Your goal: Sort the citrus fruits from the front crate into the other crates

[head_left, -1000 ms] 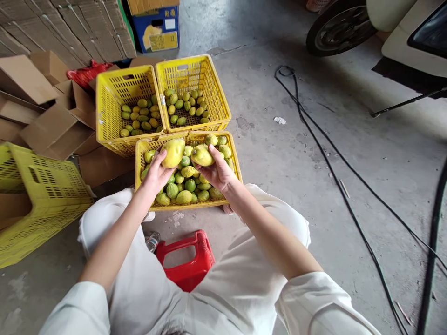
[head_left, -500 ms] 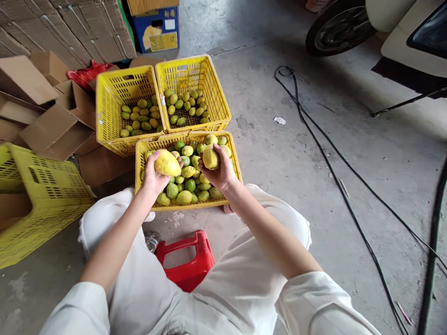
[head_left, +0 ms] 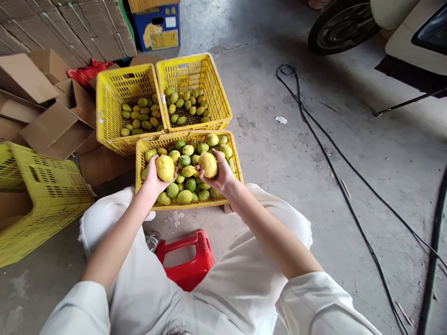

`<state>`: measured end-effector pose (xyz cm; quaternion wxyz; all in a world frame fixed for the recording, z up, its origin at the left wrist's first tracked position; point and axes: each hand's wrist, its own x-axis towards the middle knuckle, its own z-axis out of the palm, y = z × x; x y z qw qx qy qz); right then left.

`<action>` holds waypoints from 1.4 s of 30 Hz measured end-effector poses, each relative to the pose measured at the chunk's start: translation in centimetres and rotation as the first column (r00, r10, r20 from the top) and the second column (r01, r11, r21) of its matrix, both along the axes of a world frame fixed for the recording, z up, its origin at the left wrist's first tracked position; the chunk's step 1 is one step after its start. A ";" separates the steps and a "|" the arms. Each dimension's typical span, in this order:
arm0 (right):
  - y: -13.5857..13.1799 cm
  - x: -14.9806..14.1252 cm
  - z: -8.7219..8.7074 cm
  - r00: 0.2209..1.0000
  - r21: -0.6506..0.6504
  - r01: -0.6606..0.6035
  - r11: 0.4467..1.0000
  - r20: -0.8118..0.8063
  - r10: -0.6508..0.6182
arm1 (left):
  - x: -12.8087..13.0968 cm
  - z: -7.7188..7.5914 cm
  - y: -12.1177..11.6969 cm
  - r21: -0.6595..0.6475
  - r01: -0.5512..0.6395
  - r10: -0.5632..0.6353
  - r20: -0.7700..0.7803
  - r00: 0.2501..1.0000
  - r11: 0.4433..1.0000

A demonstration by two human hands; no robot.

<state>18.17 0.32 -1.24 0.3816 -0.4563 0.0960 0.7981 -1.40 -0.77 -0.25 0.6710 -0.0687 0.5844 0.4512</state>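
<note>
While the left hand (head_left: 152, 177) curls its fingers around a rounded yellow fruit (head_left: 165, 168) left of frame centre, the right hand (head_left: 223, 174) grips a paler yellow fruit (head_left: 208, 164), apart and rightward, both above a yellow plastic crate (head_left: 192, 205), long axes unclear.

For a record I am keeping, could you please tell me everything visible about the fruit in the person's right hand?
The fruit is plump and rounded in this view, pale yellow, with slightly uneven skin. Its exposed side looks whole, with no cut visible; the underside is hidden. The right hand grips it, covering part of its right and lower sides, and holds it above the front yellow crate.
</note>
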 end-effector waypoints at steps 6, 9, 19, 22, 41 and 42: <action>-0.2 -0.5 0.1 0.995 0.160 0.003 0.987 0.096 -0.018 | -0.3 -0.2 -0.2 0.157 0.057 -0.048 -0.060 0.997 0.986; -0.1 -0.5 0.2 0.992 0.150 0.020 0.989 0.117 -0.038 | -0.4 -0.6 -0.4 0.208 0.123 -0.117 -0.039 0.992 0.970; 0.2 -0.5 2.6 0.999 0.031 0.030 0.999 -0.027 -0.029 | 0.3 -0.2 -0.3 0.188 0.164 -0.139 -0.139 0.980 0.968; 0.0 -0.9 2.8 0.995 0.082 0.030 0.996 0.095 -0.037 | 0.3 -0.2 -0.3 0.229 0.142 -0.109 -0.151 0.982 0.963; 0.2 -0.5 -0.5 0.980 0.181 0.100 0.978 0.154 -0.129 | 0.7 0.4 0.0 0.278 -0.052 0.072 -0.062 0.995 0.959; 0.2 -0.5 -0.5 0.978 0.210 0.094 0.973 0.162 -0.129 | 0.6 0.3 -0.1 0.293 -0.065 0.084 -0.052 0.995 0.954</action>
